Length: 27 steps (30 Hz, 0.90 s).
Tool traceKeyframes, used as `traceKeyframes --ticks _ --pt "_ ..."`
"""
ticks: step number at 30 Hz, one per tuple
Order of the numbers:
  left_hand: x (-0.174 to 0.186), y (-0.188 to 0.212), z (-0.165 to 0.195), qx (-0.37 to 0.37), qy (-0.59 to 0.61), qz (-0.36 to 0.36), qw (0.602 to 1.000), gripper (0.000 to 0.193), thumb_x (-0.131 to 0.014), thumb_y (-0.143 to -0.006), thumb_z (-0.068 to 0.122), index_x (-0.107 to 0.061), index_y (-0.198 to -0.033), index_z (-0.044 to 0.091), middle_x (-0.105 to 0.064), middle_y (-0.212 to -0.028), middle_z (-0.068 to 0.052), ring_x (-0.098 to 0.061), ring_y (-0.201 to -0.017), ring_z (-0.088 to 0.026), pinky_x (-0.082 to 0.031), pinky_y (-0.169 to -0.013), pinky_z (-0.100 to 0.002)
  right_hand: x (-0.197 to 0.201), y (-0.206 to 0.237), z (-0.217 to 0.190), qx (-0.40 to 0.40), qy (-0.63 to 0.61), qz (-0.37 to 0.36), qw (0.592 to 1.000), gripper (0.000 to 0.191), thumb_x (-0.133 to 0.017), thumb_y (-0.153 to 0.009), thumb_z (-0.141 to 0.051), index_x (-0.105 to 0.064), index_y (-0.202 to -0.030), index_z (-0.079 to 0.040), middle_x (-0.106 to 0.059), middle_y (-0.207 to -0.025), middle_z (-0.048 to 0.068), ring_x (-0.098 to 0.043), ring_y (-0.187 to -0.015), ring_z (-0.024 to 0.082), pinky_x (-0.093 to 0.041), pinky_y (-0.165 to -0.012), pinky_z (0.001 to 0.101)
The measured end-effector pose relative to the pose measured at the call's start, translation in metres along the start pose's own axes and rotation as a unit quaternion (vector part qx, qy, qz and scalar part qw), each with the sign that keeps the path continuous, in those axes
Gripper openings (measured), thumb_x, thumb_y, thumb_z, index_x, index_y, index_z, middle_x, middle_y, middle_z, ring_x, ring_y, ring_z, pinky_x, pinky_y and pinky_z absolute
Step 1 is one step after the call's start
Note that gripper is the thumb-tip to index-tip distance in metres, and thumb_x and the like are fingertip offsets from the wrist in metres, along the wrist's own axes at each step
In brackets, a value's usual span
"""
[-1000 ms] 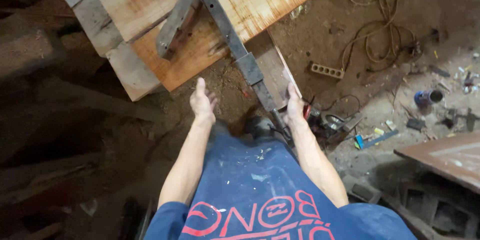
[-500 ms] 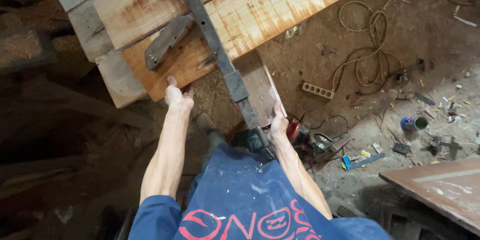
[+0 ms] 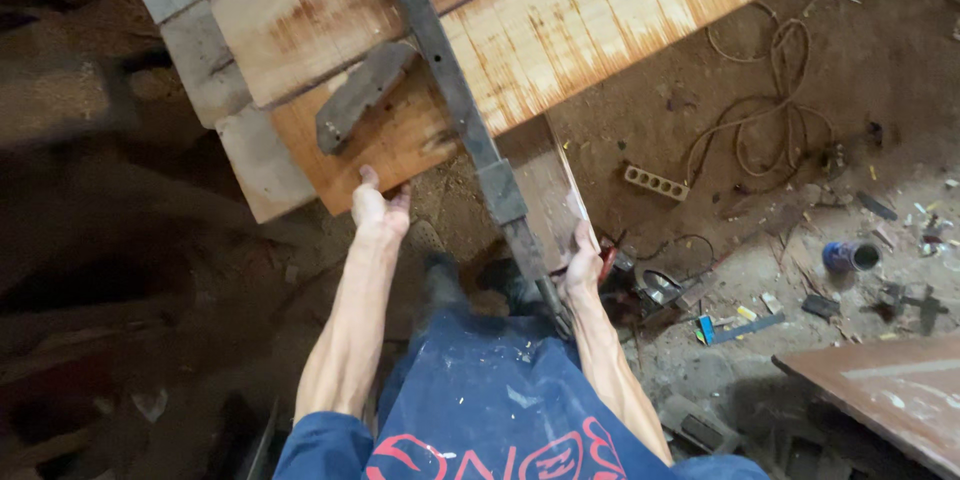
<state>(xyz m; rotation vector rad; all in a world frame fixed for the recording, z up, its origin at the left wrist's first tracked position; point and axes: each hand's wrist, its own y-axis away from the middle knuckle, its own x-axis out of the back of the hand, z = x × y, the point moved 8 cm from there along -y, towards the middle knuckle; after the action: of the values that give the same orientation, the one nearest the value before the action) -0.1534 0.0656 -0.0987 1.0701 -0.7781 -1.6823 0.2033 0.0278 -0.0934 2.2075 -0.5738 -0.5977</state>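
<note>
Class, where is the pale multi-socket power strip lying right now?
In the head view, the pale power strip lies on the dirt floor, right of the wooden planks, beside the coiled cable.

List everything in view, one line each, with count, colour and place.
wooden board: one, orange-white, top centre, on other boards
metal bar: one, dark grey, lying diagonally across the board
wood scrap: one, grey, on the board, left of the bar
cable: one, tan, coiled on the dirt floor, upper right
power strip: one, beige, on the floor, right of the board
can: one, blue, far right on the floor
left hand: at the board's near edge
right hand: beside the bar's lower end
</note>
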Motion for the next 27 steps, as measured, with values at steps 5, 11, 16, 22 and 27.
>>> traceKeyframes --ticks 5,11,16,22,27 --pt "0.004 0.003 -0.001 -0.001 -0.015 0.031 0.999 0.044 -0.07 -0.093 0.034 -0.059 -0.13 0.012 -0.066 -0.119 -0.01 -0.064 -0.103 -0.03 -0.056 -0.083 -0.046 -0.007 -0.001 -0.006 0.034 0.01 -0.005 0.999 0.056 -0.059 -0.099 -0.04 -0.054 -0.144 -0.007 -0.064 -0.134 0.013 -0.063 -0.117 0.033 -0.052 -0.094 0.05" --pt "-0.004 0.013 -0.002 -0.034 0.019 0.01 0.999 0.052 -0.073 -0.091 0.035 -0.056 -0.134 0.011 -0.067 -0.125 -0.01 -0.065 -0.108 -0.031 -0.057 -0.087 -0.047 -0.022 0.008 -0.005 -0.025 -0.045 -0.118 0.992 0.059 -0.054 -0.098 -0.047 -0.053 -0.147 -0.014 -0.062 -0.141 0.007 -0.059 -0.126 0.031 -0.048 -0.104 0.0499" --pt "-0.007 0.012 0.001 -0.024 0.027 0.018 0.999 0.047 -0.075 -0.091 0.036 -0.059 -0.129 0.013 -0.067 -0.118 -0.01 -0.066 -0.101 -0.029 -0.056 -0.079 -0.042 -0.018 0.011 -0.002 -0.077 -0.042 -0.107 0.99 0.06 -0.051 -0.099 -0.05 -0.053 -0.147 -0.014 -0.061 -0.142 0.01 -0.059 -0.126 0.034 -0.047 -0.106 0.0542" --pt "-0.005 0.009 0.004 -0.014 -0.007 -0.004 1.0 0.038 -0.073 -0.092 0.037 -0.063 -0.121 0.016 -0.069 -0.108 -0.008 -0.066 -0.091 -0.028 -0.053 -0.069 -0.038 -0.017 0.008 0.002 -0.132 -0.026 -0.107 0.985 0.061 -0.047 -0.099 -0.05 -0.054 -0.144 -0.011 -0.062 -0.141 0.011 -0.059 -0.127 0.034 -0.047 -0.104 0.0549" --pt "-0.004 0.012 0.001 -0.051 -0.023 -0.013 0.998 0.04 -0.071 -0.091 0.039 -0.061 -0.123 0.017 -0.069 -0.111 -0.006 -0.066 -0.093 -0.027 -0.056 -0.07 -0.042 -0.017 0.004 -0.003 -0.077 -0.016 -0.104 0.991 0.062 -0.054 -0.098 -0.051 -0.055 -0.144 -0.009 -0.062 -0.142 0.011 -0.059 -0.129 0.036 -0.048 -0.106 0.0553"
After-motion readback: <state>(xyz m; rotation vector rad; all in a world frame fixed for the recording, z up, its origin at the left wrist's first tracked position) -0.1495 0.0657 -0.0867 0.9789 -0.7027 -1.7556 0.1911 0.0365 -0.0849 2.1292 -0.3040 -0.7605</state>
